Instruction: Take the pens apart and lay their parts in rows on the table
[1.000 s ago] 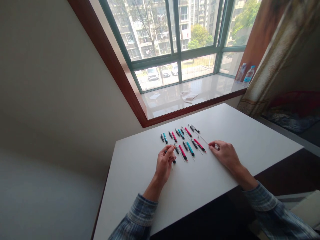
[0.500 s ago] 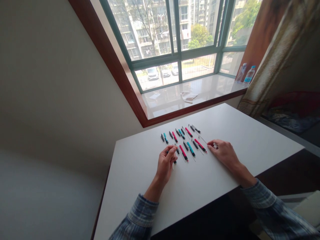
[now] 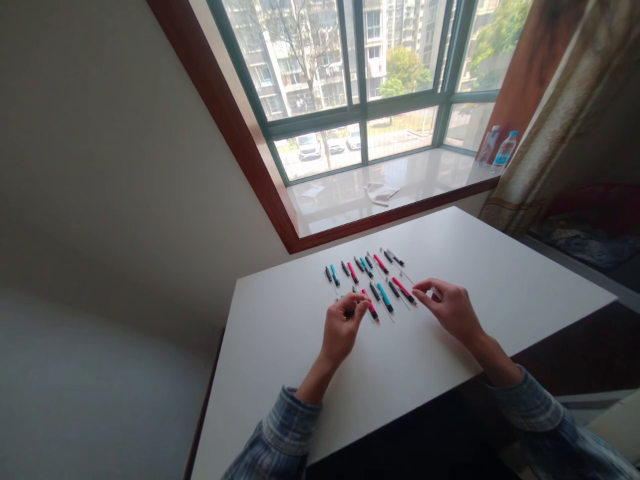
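Observation:
Pen parts lie in two slanting rows on the white table: black pieces, thin pale sticks, and barrels such as a pink barrel and a teal barrel. My left hand is over the left end of the nearer row, thumb and index pinched above a pink barrel. Anything inside that pinch is too small to name, and the hand covers some parts. My right hand is closed at the row's right end, its fingertips at a thin pale stick. What it holds is hidden.
Behind the table, a window sill carries a crumpled pale cloth and a clear bottle, with another bottle beside it. A curtain hangs at the right. The wall rises close on the left.
My left hand has moved right and slightly towards the pink barrel, its pinch now above it. My right hand stays near the same spot, fingers slightly shifted. The view has shifted slightly.

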`<state>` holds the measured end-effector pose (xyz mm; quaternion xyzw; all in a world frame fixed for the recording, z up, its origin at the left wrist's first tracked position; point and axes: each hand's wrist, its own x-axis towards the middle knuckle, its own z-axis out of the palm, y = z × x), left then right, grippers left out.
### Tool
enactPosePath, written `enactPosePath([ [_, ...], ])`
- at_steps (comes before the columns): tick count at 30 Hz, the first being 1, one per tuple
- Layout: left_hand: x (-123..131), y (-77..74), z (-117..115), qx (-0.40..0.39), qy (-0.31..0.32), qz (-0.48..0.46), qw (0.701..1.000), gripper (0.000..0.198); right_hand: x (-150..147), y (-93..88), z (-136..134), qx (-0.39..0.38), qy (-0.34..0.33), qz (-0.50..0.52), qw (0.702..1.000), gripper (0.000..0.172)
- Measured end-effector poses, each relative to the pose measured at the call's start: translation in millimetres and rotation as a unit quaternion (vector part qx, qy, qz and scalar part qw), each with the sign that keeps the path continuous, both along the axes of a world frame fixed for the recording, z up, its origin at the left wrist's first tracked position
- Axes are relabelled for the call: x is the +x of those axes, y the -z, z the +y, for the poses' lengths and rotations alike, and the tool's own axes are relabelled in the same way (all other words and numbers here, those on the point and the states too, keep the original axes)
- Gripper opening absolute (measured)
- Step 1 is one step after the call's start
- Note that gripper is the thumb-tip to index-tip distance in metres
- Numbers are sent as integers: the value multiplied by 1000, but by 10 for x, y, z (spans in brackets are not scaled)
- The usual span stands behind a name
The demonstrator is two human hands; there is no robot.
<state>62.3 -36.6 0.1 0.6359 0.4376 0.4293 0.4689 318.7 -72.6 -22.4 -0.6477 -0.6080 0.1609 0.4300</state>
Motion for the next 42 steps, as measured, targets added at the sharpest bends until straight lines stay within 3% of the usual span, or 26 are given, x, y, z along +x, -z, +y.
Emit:
enactPosePath([
  [6,-13,51,-77,136,38,109,984,16,-460,-238,-163,4,-104,92,990,31],
  [10,3,43,-95,123,69,97,985,13,-574,-294,-164,1,-151,86,985,28],
  [14,11,15,-101,105,61,84,989,12,-556,-297,-159,-7,-160,84,983,29],
  [24,15,17,-88,152,88,135,975,12,-568,-346,-186,-10,-190,88,978,27],
  [28,18,-14,-110,112,85,113,984,13,-430,-410,-96,-1,-186,58,981,29],
  [32,14,-23,-122,124,96,123,980,15,-78,-380,271,4,-123,37,992,34],
  [37,-5,-32,-98,144,98,154,973,15,406,-122,829,-24,-61,34,997,40],
  [42,4,-49,-85,128,82,138,979,13,531,131,970,-35,-42,9,998,38],
])
